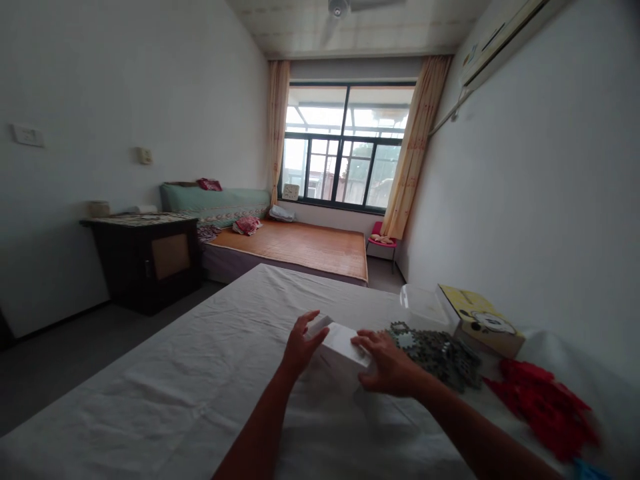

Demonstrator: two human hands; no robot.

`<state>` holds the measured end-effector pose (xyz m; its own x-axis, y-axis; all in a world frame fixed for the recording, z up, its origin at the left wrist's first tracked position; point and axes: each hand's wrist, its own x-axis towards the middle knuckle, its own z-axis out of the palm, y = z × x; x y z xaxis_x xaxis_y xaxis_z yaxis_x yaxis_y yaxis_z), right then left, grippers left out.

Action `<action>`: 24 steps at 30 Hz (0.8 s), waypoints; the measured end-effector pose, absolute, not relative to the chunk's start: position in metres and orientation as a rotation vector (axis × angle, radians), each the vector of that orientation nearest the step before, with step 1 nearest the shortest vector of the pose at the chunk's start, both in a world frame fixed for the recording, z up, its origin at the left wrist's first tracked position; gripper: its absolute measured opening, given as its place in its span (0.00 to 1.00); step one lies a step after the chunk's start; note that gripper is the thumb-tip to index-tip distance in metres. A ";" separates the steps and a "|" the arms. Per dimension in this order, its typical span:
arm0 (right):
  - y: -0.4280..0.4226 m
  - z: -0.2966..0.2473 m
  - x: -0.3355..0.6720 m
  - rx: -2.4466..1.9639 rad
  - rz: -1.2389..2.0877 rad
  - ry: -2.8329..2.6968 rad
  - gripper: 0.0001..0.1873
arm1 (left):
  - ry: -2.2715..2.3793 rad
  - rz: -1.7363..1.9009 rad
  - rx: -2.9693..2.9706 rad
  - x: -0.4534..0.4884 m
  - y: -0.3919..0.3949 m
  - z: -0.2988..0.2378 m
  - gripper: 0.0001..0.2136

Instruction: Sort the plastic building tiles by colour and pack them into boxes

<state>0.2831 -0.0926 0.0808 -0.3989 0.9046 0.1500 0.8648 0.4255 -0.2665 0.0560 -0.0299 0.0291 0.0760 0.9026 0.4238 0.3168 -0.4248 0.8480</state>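
White box (344,339): in the head view, between the two hands over the white cloth (165,373); its lower edge is blurred, so I cannot tell whether it rests there or is slightly raised.
Left hand (303,340): grip curved around the box's left end, thumb toward the right hand, fingers on the far side.
Right hand (383,360): grip holding the box's right end, fingertips on the top face, thumb lower on the near side.
Handling: light, even pressure from both sides would likely suit it best, since thin walls, if it has them, could buckle under a hard squeeze.
Grey toothed-edge pieces (445,357): heaped just beyond the right hand; that wrist is best turned without brushing them.
Clear plastic container (425,307): behind the heap, beside the yellow cartoon box (480,320).
Red cloth (545,407): right of the right forearm.
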 end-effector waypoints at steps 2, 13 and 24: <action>-0.137 0.086 0.295 -1.480 0.259 -2.409 0.36 | 0.984 1.001 1.913 0.043 -0.030 0.033 0.28; -0.226 0.085 0.359 -1.401 0.484 -1.974 0.33 | 0.527 0.434 2.051 0.060 -0.038 0.014 0.49; -0.278 0.025 0.405 -1.755 0.111 -1.260 0.31 | 0.624 0.438 2.073 0.044 -0.037 0.030 0.15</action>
<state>0.4054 -0.2777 0.0252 0.4674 0.7786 0.4186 0.6937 -0.0295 -0.7196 0.0438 -0.0370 0.0298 0.8097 0.5827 0.0700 0.2638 -0.4678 0.8435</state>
